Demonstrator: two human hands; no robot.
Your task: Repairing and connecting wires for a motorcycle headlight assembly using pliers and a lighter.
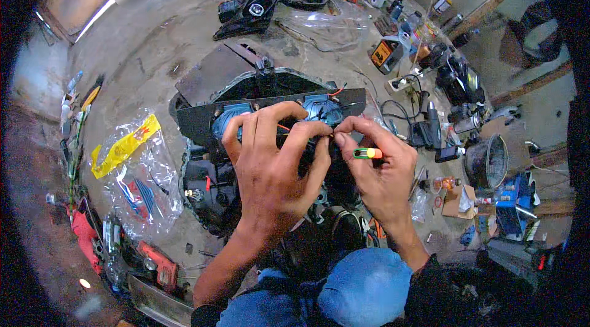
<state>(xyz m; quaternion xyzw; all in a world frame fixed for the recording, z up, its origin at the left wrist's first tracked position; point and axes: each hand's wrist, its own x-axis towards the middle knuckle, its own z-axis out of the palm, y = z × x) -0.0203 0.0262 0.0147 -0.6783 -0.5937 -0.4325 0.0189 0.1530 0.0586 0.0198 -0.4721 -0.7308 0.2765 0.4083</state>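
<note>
A black lamp housing (190, 121) lies in front of me, with two blue round lamp units (321, 110) set in a dark flat plate. Over the left lamp unit, my left hand (270, 161) spreads its back and middle fingers, while its forefinger and thumb close toward a small spot at the plate's lower edge. My right hand (384, 167) pinches at that same spot, its fingertips meeting the left ones. Thin orange wire shows there, but what the fingertips grip is hidden. A small tool with a yellow-orange end and a green loop (369, 153) is tucked in my right hand.
On the left lies a clear plastic bag (157, 204) with a yellow label, above a red power tool (161, 264). Another black lamp assembly (249, 10) sits farther off. Bottles, cables, a round metal container (487, 161) and a blue box (515, 204) crowd the right.
</note>
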